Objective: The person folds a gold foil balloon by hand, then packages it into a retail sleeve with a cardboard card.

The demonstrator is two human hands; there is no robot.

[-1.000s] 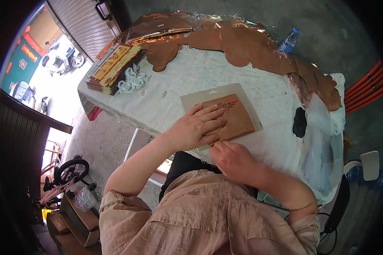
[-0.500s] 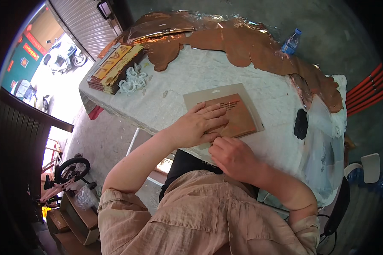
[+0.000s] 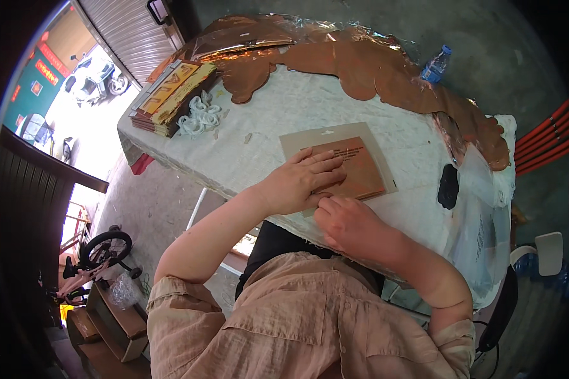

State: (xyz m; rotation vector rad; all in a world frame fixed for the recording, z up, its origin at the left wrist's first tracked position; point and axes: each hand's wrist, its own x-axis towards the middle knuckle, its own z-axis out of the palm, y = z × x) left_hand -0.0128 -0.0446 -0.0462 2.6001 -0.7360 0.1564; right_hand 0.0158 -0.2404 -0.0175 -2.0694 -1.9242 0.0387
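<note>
A flat greyish see-through bag point(image 3: 291, 144) with a hang hole lies near the front of the cloth-covered table. Inside is a folded copper-brown sheet point(image 3: 360, 167) with small dark print. My left hand point(image 3: 300, 180) rests on the bag's left half, fingers stretched flat over it. At the bag's near edge my right hand point(image 3: 351, 221) is closed in a pinch, close to the left thumb. The pinched spot is mostly hidden by the fingers.
Large copper-coloured foil shapes point(image 3: 354, 66) line the table's far side. At the far left sit a stack of packets point(image 3: 174, 95) and a white cord bundle point(image 3: 201, 117). A water bottle point(image 3: 436, 64), a black bundle point(image 3: 448, 186) and clear plastic bags point(image 3: 480, 234) lie to the right.
The whole view has shifted slightly. My right hand has turned a little at the bag's near edge, still pinching. My left hand stays flat on the bag.
</note>
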